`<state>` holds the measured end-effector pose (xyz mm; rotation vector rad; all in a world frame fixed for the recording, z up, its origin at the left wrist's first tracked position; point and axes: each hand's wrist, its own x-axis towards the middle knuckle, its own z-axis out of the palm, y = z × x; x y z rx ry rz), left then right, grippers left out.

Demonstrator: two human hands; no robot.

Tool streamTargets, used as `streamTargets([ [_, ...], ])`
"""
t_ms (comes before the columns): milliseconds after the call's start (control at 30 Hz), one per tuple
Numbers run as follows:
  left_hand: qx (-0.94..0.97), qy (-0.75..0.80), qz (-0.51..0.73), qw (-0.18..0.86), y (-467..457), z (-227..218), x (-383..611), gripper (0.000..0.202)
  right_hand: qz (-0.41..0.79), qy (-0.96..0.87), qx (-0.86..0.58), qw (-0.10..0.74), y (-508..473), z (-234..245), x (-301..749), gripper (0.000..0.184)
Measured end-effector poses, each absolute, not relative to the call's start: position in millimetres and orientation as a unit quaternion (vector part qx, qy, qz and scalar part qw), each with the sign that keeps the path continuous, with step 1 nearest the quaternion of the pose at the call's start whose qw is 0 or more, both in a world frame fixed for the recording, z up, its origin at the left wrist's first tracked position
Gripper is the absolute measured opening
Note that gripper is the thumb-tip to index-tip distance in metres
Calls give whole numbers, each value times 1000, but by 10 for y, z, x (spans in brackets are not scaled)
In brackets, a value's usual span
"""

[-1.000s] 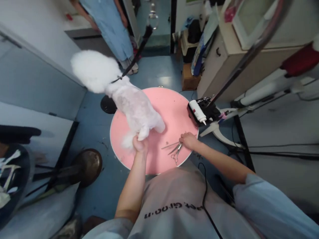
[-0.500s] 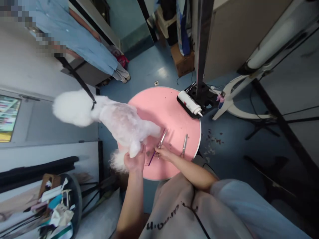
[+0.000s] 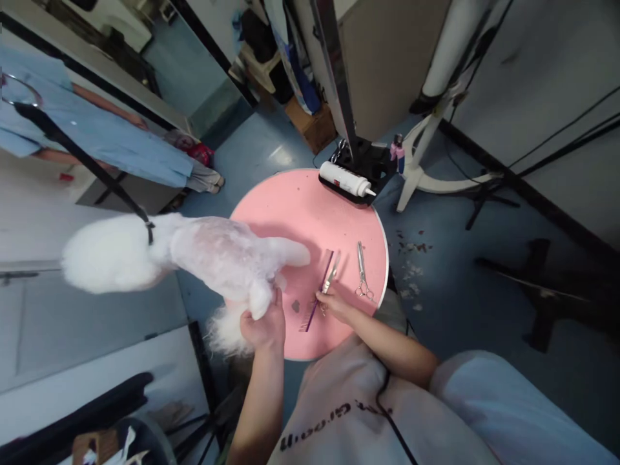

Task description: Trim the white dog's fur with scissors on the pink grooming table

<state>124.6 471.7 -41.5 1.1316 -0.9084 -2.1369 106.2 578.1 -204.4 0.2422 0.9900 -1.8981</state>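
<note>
A white fluffy dog [image 3: 208, 248] stands at the left side of the round pink table [image 3: 276, 194], its head towards the left. My left hand [image 3: 265, 326] is closed around one of its legs [image 3: 260, 298]; some fingers are hidden behind the fur. In my right hand [image 3: 334, 305] are a pair of scissors [image 3: 330, 279] and a purple comb [image 3: 314, 315], held together above the table and apart from the dog. Another pair of scissors [image 3: 361, 270] lies on the table just right of that hand.
A black strap [image 3: 97, 166] runs from the dog's neck to the upper left. A white squeeze bottle [image 3: 345, 179] lies in a black tray [image 3: 371, 161] by the post. Someone in a blue gown [image 3: 140, 145] stands at the upper left. Hair clippings [image 3: 411, 271] litter the floor.
The view has turned, shifting the surroundings. My right hand has moved slightly right with the scissors and comb, and the comb's teeth now show. My left hand keeps its hold on the leg.
</note>
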Motion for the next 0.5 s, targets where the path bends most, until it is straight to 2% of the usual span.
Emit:
streamTargets([
  [67, 415, -347, -797, 268, 4698, -419, 1259, 50, -737, 497, 124, 441, 5997, -2027, 1075, 29],
  [133, 413, -358, -795, 263, 4675, -423, 1274, 50, -644, 638, 114, 406, 6206, -1989, 1035, 25],
  [233, 414, -395, -786, 236, 4625, -437, 1310, 48, -456, 821, 22, 343, 6450, -1895, 960, 25],
  [300, 415, -409, -781, 225, 4586, -449, 1334, 48, -372, 870, -28, 321, 6544, -1818, 932, 28],
  [433, 435, -379, -780, 241, 4538, -461, 1342, 54, -352, 891, -46, 283, 6574, -1655, 884, 41],
  [500, 434, -376, -781, 244, 4542, -454, 1329, 54, -372, 891, -42, 257, 6518, -1590, 839, 40],
])
